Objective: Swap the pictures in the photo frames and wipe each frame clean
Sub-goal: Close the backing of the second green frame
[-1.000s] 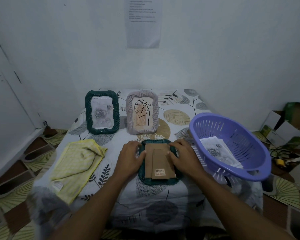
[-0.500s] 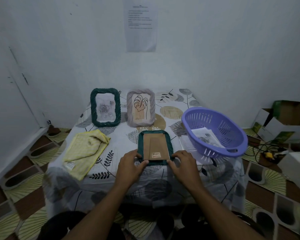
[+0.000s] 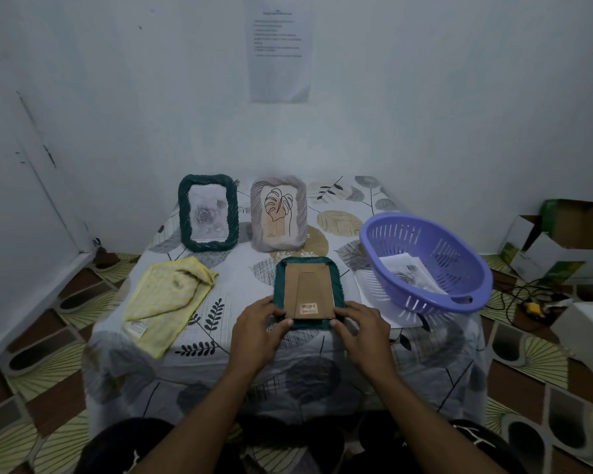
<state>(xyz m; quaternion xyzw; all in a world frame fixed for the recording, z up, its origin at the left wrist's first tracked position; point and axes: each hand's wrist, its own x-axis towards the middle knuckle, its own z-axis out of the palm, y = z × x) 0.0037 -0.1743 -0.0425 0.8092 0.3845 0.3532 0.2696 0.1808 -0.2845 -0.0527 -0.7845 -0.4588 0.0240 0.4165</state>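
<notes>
face-down green frame [image 3: 305, 261] on the desk [image 3: 240, 285] | long axis runs straight away from you | your left hand [image 3: 257, 328] and right hand [image 3: 360, 326] pinch its near corners, equally close

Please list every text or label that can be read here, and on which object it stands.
Nothing can be quoted.
Wall sheet: printed lines, too blurred to read.
Sticker on the face-down frame: barcode, text too small.
Tag on the yellow cloth: unreadable.
</notes>
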